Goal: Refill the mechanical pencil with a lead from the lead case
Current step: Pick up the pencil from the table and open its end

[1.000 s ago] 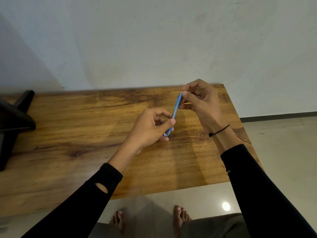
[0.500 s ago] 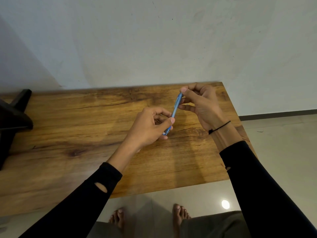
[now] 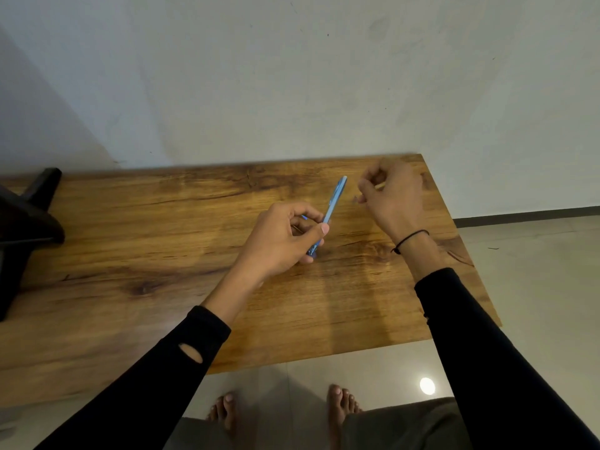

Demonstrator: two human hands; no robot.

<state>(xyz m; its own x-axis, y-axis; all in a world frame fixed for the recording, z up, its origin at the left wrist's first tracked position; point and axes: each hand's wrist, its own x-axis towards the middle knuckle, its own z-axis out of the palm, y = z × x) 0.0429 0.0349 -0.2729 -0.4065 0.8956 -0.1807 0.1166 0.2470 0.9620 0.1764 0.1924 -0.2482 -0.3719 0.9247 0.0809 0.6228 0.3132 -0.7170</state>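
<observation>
A slim blue mechanical pencil (image 3: 336,198) is tilted above the wooden table (image 3: 156,241), with its top end pointing away and to the right. My left hand (image 3: 281,243) grips its lower half, tip down near the table. My right hand (image 3: 394,198) hovers just right of the pencil's top end, apart from it. Its thumb and fingers are pinched on a tiny blurred piece (image 3: 356,199), apparently the pencil's cap. I see no lead case.
A black stand-like object (image 3: 27,222) sits at the table's left end. The table's right edge runs close past my right wrist, with tiled floor beyond it. A plain wall backs the table. My bare feet (image 3: 341,404) are below the near edge.
My right hand was pinching the pencil's top end and has now pulled away to the right with fingers still pinched. My left hand keeps the pencil almost in the same place.
</observation>
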